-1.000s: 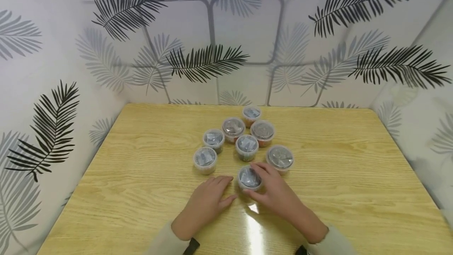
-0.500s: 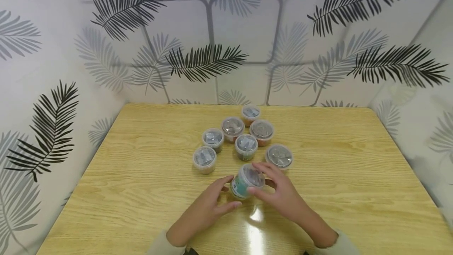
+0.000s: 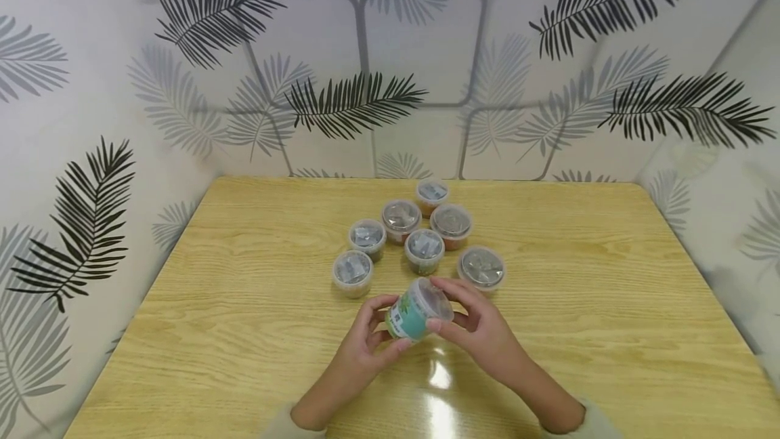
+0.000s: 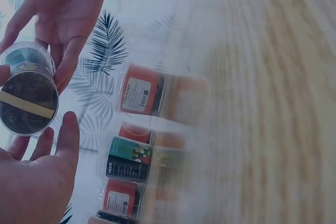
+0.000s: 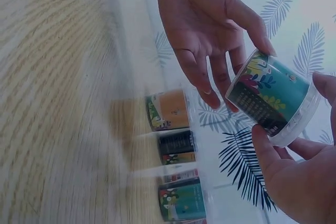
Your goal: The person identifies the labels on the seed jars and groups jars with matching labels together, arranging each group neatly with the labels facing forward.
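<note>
A clear lidded tub point(image 3: 411, 314) with a teal, plant-patterned label is held tilted above the table, its lid toward the right. My right hand point(image 3: 484, 327) grips it at the lid end, thumb at the front and fingers over the far side. At the base end my left hand point(image 3: 359, 344) has its thumb and fingers around the tub. In the left wrist view the tub's round base point(image 4: 29, 103) faces the camera, dark with a pale yellow strip across it. The right wrist view shows the label's teal and black side point(image 5: 273, 95), with the left hand point(image 5: 210, 30) at the base rim.
Several similar lidded tubs stand beyond the hands on the wood-grain table point(image 3: 244, 330). A tub point(image 3: 424, 249) stands behind the held one, another point(image 3: 481, 268) to its right and one point(image 3: 353, 273) to its left. A leaf-patterned wall covering point(image 3: 420, 141) borders the table's back.
The right hand has lifted the tub off the table and tipped it, base toward the left. The left hand has come from beside it to around its base.
</note>
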A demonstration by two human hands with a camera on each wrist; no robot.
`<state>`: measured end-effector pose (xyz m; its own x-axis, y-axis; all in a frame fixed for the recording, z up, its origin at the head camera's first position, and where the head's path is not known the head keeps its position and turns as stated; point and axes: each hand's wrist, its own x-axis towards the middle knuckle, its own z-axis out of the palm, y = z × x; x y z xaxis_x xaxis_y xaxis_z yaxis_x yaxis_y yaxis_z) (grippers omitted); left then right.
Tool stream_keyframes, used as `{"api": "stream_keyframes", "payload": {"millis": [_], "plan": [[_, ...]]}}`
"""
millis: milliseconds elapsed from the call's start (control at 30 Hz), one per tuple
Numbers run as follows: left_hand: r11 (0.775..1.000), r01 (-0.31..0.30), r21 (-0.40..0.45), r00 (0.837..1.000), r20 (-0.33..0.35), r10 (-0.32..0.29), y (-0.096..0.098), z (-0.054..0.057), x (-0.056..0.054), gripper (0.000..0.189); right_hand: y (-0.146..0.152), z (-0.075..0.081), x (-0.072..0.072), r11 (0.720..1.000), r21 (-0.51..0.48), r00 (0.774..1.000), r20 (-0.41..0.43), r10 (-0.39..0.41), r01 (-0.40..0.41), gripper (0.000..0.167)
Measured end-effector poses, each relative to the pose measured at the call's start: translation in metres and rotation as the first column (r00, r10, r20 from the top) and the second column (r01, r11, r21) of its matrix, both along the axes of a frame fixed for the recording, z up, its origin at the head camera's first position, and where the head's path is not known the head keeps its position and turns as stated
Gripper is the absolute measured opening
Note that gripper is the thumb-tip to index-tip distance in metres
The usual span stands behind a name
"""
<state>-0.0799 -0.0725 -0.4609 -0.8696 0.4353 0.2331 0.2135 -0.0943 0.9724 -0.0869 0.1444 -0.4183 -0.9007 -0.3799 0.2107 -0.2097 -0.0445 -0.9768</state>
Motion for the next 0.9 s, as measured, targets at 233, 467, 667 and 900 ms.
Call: {"api": "stream_keyframes", "payload": {"millis": [233,467,667,900], "plan": [[0.994,0.005,0.105,1.0,-0.007,-0.004,0.0035,0.0029,0.0008,0.056,-0.0003,0.0034,0.0006,0.999,-0.028,0.999,0.033,0.027,-0.026,0.051],[0.989,-0.01,0.147,1.0,0.008,0.009,0.0042,-0.0001,0.0009,0.057,0.0016,0.0035,0.0006,0.997,-0.002,0.996,0.041,0.073,-0.073,0.051],[0.992,-0.052,0.117,0.997,-0.057,0.058,0.0048,-0.0003,0.0031,0.058,0.0052,0.0036,0.0007,0.99,0.073,0.991,0.067,0.12,-0.125,0.052],[0.997,-0.058,0.055,0.985,-0.157,0.066,0.0061,0.0066,0.0052,0.06,0.0082,0.0016,-0.0003,0.984,0.165,0.995,0.09,0.048,-0.063,0.049]]}}
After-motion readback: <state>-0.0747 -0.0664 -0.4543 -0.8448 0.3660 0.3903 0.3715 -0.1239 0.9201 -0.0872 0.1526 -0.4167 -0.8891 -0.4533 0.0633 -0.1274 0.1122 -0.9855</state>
